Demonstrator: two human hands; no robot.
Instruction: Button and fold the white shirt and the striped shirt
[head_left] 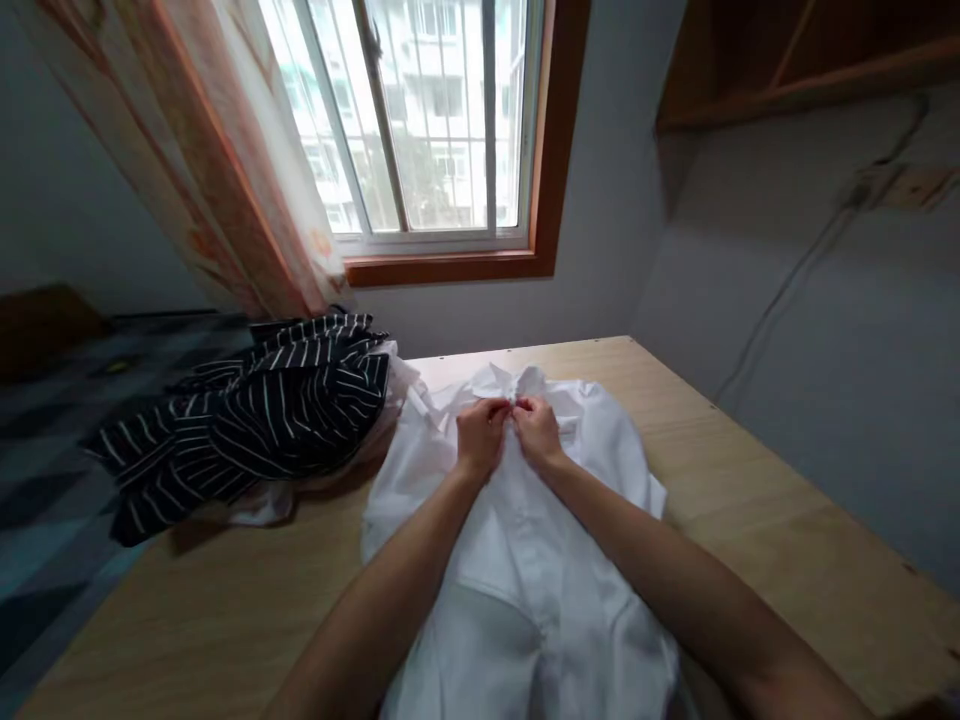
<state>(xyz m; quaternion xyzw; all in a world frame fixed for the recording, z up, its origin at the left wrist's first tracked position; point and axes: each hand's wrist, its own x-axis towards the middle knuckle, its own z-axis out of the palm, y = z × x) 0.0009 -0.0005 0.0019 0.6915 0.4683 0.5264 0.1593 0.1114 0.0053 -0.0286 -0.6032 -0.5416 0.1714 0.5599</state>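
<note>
A white shirt [517, 540] lies spread flat on a wooden table [750, 500], collar pointing away from me toward the window. My left hand [480, 435] and my right hand [536, 430] meet just below the collar, fingers pinched together on the shirt's front placket. Both forearms reach over the shirt's body. What sits between the fingertips is too small to make out beyond the white cloth.
A heap of dark clothes with white stripes [255, 410] lies on the table's left side, over some pale fabric. A window [420, 120] with a patterned curtain [202, 150] is behind. A grey wall runs along the right, a wooden shelf [802, 60] above.
</note>
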